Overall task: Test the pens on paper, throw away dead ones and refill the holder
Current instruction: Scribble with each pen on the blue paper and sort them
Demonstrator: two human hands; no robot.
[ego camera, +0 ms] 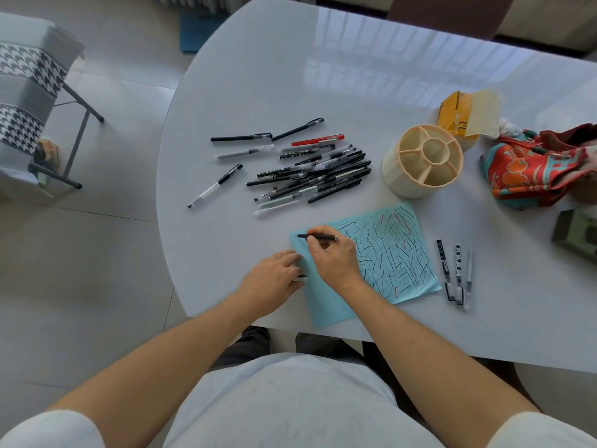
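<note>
My right hand [332,258] grips a black pen [318,236] with its tip at the upper left corner of the light blue paper [392,250], which is covered in scribbled strokes. Resting on the paper's left edge, my left hand [274,279] has its fingers curled over a small dark piece, probably the pen's cap [302,276]. A pile of several pens [316,176] lies above the paper. The cream pen holder [423,160] stands with nothing in its compartments. Three pens [455,273] lie to the right of the paper.
A few single pens [216,185] lie left of the pile. A yellow packet [465,113], a red patterned cloth bag [542,166] and a green box [575,231] sit at the right. A chair [32,101] stands on the floor to the left.
</note>
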